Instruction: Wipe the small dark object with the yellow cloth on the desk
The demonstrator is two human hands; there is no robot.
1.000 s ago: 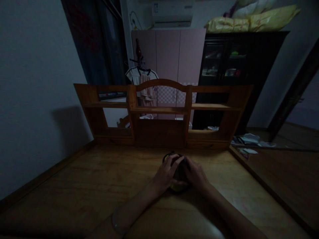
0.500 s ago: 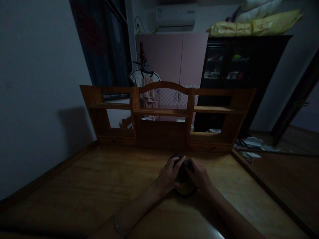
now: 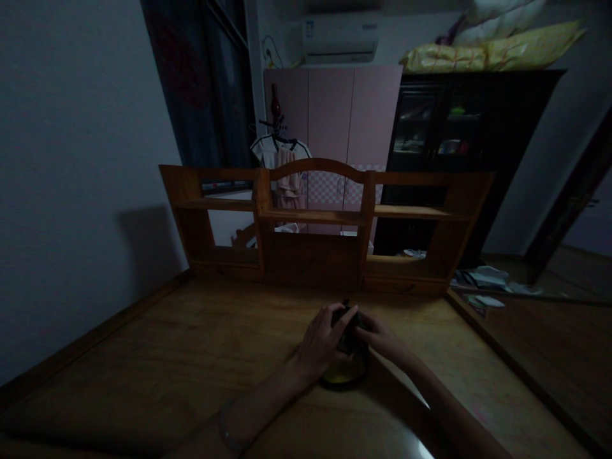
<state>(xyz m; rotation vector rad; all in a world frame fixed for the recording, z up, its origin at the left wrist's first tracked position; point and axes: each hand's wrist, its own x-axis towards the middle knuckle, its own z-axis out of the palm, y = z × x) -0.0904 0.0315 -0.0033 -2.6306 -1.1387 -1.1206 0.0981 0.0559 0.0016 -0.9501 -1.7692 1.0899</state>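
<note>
Pretty dim room, but both hands are on one small dark object (image 3: 348, 331) with a yellowish underside, sitting on the wooden desk (image 3: 191, 357) roughly in the middle, a bit toward 12 o'clock from the person's chest. The left hand (image 3: 321, 344) wraps over it from the 9 o'clock side, fingers curled across the top and closed onto it. The right hand (image 3: 382, 340) comes in from 3 o'clock, its fingers pressed against the same object, so the two hands nearly meet over it. It's too dark to tell what the object actually is, or whether its base rests flat on the desk or is lifted a touch. There's a thin bracelet (image 3: 228, 433) on the left wrist down at 7 o'clock in the view. Out at 12 o'clock, at the far edge of the desk, stands a wooden shelf unit (image 3: 313, 220) with an arched middle section. Behind that, a pink wardrobe (image 3: 335, 115) with an air conditioner (image 3: 340, 39) above it, a dark glass-front cabinet (image 3: 454, 127) toward 1 o'clock, and some clothes on a hanger (image 3: 282, 159) at about 11 o'clock.
</note>
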